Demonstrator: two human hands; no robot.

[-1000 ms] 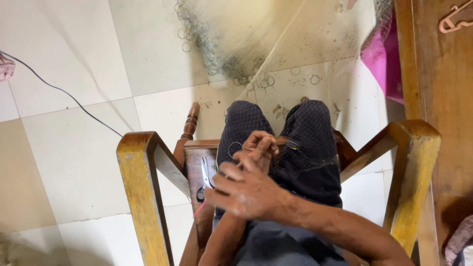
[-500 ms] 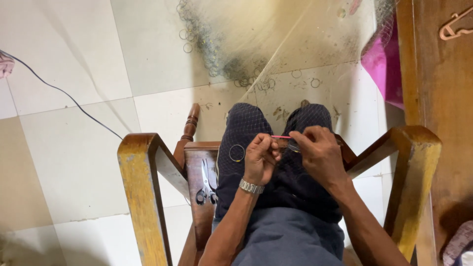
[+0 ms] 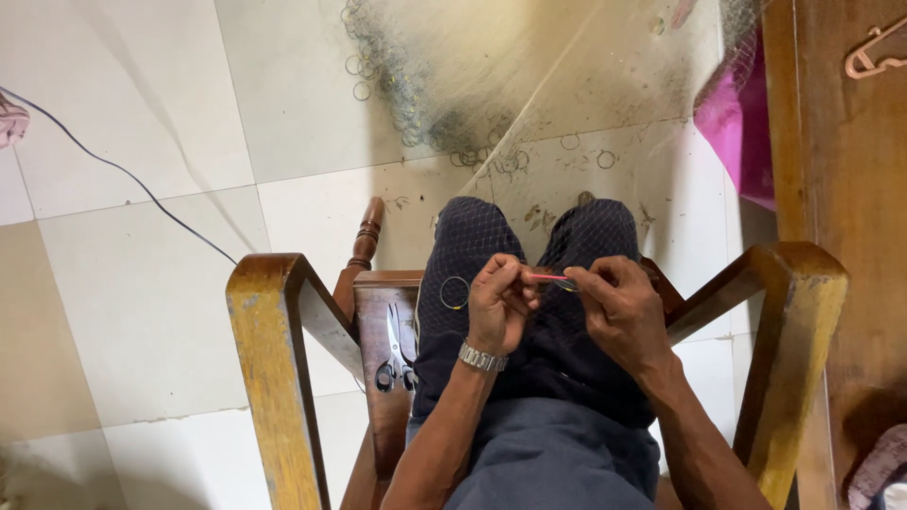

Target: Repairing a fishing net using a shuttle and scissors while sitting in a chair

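I sit in a wooden armchair [image 3: 274,359] with fine netting [image 3: 491,94] draped over my dark-trousered knees and spreading onto the floor. My left hand [image 3: 498,302], with a metal watch at the wrist, pinches one end of a thin red tool [image 3: 546,277]. My right hand [image 3: 619,312] pinches its other end, close beside the left. A small metal ring [image 3: 454,293] on the net hangs just left of my left hand. Small scissors [image 3: 396,351] lie on the seat by my left thigh.
Several metal rings [image 3: 397,85] edge the net on the pale tiled floor. A dark cable [image 3: 123,170] crosses the tiles at left. A pink object [image 3: 732,132] and a wooden cabinet [image 3: 841,142] stand at right, with a hanger [image 3: 874,52] on top.
My right hand moved from over my left forearm out to the right, meeting my left hand at the red tool. Both hands now hold it above my knees.
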